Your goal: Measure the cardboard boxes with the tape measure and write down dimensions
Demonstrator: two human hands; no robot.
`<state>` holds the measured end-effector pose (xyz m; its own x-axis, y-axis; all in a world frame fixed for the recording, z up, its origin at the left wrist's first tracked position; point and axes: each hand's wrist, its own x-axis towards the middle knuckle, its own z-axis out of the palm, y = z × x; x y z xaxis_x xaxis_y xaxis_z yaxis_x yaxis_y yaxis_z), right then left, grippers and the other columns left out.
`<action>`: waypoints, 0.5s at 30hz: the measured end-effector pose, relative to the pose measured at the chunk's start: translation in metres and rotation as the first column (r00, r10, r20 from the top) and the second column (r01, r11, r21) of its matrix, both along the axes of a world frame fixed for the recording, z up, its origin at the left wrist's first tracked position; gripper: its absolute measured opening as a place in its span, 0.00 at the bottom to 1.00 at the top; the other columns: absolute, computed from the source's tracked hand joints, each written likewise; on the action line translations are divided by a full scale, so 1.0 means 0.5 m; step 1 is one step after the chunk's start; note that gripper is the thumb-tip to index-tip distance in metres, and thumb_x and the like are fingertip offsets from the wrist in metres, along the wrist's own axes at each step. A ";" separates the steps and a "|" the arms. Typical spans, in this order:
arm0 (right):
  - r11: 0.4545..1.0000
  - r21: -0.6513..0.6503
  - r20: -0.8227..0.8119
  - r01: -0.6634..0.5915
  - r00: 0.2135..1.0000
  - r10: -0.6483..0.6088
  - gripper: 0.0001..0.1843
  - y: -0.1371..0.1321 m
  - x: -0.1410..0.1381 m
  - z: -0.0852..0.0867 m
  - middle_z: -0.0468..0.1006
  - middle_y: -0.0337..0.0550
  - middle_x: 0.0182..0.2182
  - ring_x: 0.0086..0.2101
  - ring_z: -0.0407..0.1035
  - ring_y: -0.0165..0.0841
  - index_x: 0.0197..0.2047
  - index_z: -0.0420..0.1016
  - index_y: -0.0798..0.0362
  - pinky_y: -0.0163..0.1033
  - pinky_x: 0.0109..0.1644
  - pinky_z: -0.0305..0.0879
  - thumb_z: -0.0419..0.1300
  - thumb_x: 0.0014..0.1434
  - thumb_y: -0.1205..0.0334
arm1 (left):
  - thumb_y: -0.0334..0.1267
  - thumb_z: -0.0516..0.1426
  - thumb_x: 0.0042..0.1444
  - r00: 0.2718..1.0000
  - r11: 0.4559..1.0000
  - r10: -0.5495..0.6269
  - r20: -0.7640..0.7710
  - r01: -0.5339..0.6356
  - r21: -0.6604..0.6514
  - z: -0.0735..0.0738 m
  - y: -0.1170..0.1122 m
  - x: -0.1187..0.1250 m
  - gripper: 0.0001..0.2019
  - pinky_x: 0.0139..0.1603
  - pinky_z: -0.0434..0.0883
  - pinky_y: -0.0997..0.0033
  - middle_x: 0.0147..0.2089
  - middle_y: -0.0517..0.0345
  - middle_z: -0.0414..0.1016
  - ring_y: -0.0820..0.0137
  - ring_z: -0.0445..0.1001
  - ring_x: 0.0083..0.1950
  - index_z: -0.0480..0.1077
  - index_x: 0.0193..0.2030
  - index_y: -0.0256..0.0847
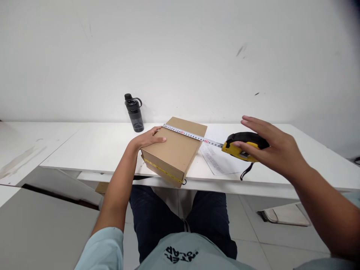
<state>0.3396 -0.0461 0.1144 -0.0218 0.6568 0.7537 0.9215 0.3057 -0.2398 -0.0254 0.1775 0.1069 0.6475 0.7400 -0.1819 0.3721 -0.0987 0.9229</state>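
Note:
A brown cardboard box [168, 150] sits at the table's front edge, its near end tilted toward me. My left hand [147, 138] grips its left side, thumb on the top face and fingers along the edge. Across the top lies the white blade [191, 135] of a tape measure, its end at the box's left edge near my left fingers. To the right of the box, my right hand [270, 144] holds the yellow and black tape measure case [239, 150] between thumb and fingers. A black wrist strap [246, 171] dangles from the case. Yellow tape [163, 170] runs along the box's front side.
A dark shaker bottle [135, 114] stands behind the box, near the wall. Printed paper [218, 159] lies on the white table [92, 146], partly under the tape measure. A grey surface [47, 228] is at lower left, and my legs are below the table edge.

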 end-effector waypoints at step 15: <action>0.999 0.032 0.056 0.028 0.998 -0.030 0.31 0.041 -0.040 -0.002 0.74 0.47 0.69 0.65 0.72 0.49 0.70 0.71 0.40 0.55 0.60 0.81 0.66 0.67 0.46 | 0.55 0.73 0.52 0.998 0.998 -0.062 -0.003 0.062 -0.020 0.005 0.002 0.000 0.51 0.66 0.77 0.51 0.74 0.45 0.71 0.48 0.77 0.67 0.58 0.80 0.49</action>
